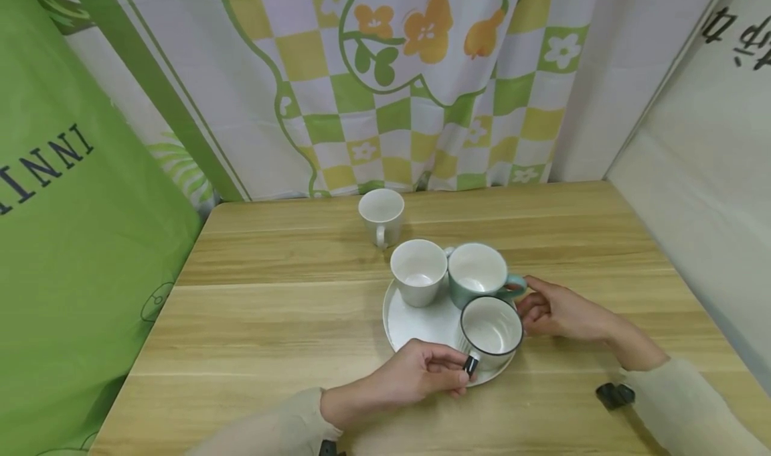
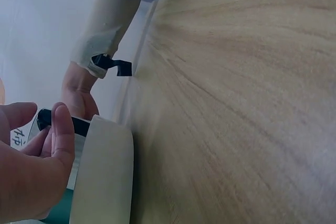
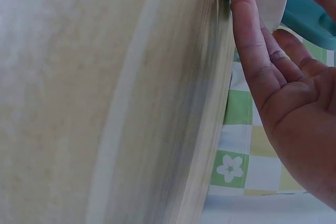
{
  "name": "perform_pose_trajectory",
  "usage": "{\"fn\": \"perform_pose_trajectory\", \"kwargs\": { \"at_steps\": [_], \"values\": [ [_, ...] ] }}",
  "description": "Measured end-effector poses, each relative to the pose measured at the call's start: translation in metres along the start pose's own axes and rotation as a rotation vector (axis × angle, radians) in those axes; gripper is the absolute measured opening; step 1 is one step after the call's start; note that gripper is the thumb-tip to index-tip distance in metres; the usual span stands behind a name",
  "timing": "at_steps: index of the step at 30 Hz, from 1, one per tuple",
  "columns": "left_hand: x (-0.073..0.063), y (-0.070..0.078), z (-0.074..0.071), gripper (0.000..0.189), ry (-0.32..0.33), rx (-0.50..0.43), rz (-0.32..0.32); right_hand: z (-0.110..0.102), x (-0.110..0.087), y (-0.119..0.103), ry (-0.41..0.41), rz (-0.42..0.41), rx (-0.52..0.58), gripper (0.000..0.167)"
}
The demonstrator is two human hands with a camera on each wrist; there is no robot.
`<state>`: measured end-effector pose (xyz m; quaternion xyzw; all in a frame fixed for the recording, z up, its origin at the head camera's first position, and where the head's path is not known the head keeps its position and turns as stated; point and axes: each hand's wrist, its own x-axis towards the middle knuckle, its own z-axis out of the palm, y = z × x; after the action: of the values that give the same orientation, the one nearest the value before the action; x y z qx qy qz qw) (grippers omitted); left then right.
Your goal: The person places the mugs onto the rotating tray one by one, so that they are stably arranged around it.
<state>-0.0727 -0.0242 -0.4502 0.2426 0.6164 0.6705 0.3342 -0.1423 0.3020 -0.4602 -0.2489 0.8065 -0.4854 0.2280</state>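
My left hand (image 1: 415,373) pinches the black handle (image 1: 471,365) of a white mug with a black rim (image 1: 492,329), at the front right of a round white plate (image 1: 400,322). In the left wrist view, thumb and fingers close around that handle beside the plate's side wall (image 2: 105,171). My right hand (image 1: 560,311) is at the plate's right side, by the handle of a teal mug (image 1: 478,268). Its fingers (image 3: 252,40) reach out fairly straight to the plate's edge in the right wrist view. A plain white mug (image 1: 418,272) sits left of the teal one.
Behind the plate, another white mug (image 1: 382,215) stands on the wooden table (image 1: 259,322), its handle facing me. A patterned curtain (image 1: 391,121) hangs at the table's back edge. Green cloth (image 1: 78,242) borders the left side, and a pale wall panel (image 1: 699,195) the right.
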Motion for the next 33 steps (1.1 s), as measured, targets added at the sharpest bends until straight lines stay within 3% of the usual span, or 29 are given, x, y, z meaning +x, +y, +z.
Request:
{"fn": "perform_pose_trajectory", "kwargs": {
  "at_steps": [5, 14, 33],
  "values": [
    [-0.001, 0.003, -0.005, 0.031, 0.02, 0.024, -0.027, 0.0, 0.0, -0.001, -0.001, 0.005, -0.005, 0.062],
    [-0.005, 0.012, -0.021, 0.028, 0.134, 0.135, -0.07, -0.001, -0.001, -0.002, 0.001, 0.031, 0.001, 0.065],
    [-0.022, 0.021, -0.057, 0.026, 0.236, 0.213, -0.081, -0.002, -0.001, 0.0, -0.009, 0.026, 0.014, 0.068]
  ]
}}
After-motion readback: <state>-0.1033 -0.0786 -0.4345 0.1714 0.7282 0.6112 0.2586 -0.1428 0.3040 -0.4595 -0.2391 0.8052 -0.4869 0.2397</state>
